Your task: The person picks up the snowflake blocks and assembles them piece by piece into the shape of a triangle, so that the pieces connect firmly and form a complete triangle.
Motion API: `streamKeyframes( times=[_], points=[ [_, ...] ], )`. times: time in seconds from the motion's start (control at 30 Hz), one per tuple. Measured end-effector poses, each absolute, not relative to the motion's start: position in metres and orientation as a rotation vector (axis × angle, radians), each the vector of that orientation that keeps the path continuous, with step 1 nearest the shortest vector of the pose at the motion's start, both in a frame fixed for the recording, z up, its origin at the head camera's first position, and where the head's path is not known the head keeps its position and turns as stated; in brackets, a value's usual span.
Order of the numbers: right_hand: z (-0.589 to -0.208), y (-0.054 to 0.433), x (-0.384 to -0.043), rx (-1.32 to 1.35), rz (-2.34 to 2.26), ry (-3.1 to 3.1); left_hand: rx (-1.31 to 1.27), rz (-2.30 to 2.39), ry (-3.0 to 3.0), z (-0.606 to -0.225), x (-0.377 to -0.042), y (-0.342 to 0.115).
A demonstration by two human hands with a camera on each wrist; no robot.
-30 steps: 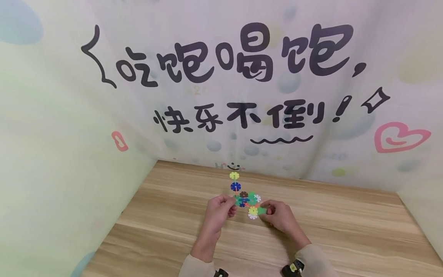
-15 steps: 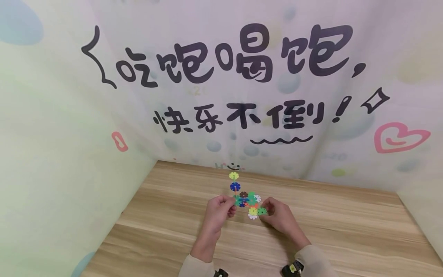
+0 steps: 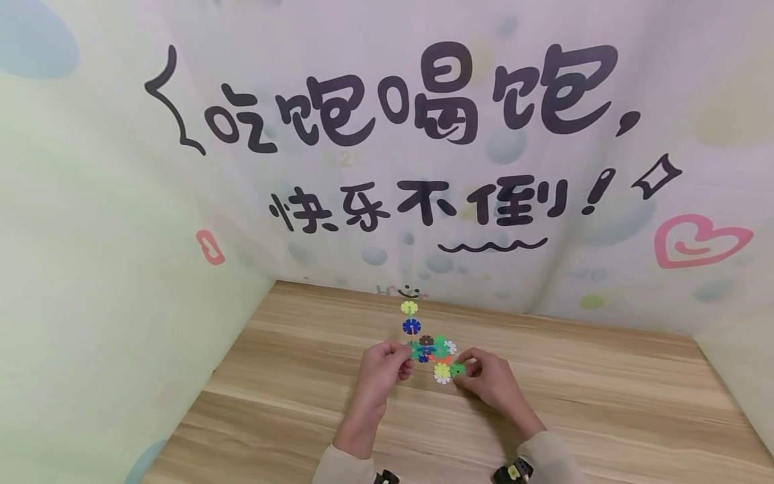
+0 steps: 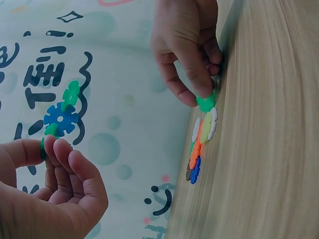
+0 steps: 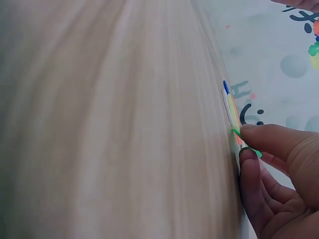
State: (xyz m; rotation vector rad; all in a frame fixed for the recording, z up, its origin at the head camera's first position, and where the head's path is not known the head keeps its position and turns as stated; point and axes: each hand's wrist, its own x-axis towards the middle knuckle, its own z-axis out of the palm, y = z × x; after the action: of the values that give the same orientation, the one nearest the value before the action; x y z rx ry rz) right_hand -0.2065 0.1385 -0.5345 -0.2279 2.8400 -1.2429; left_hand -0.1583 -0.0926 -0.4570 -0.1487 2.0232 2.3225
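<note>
1 grn disc (image 3: 458,370) btwn fingertips, R hand (image 3: 488,378).

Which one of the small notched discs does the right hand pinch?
The green disc just right of the lower yellow disc in the head view. The right hand pinches only this one; the left hand holds a different green disc.

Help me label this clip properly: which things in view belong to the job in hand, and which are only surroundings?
In the job:
linked discs, pinched in the left hand
green disc, pinched by the right hand
coloured discs beside it

Surroundings:
tabletop
lettered backdrop
dark wrist gear
</note>
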Motion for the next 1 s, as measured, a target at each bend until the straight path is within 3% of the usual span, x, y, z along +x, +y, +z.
streamKeyframes(
  times=[0.6, 1.0],
  points=[
    [-0.519, 0.154, -0.201, -0.027, -1.711, 2.449, -0.156, 2.317, 2.025, -0.455, -0.158, -0.091],
    [-0.494, 0.156, -0.192, -0.239, -1.849, 2.373, -0.162, 2.31, 2.029, -0.459, -0.16, -0.091]
  ],
)
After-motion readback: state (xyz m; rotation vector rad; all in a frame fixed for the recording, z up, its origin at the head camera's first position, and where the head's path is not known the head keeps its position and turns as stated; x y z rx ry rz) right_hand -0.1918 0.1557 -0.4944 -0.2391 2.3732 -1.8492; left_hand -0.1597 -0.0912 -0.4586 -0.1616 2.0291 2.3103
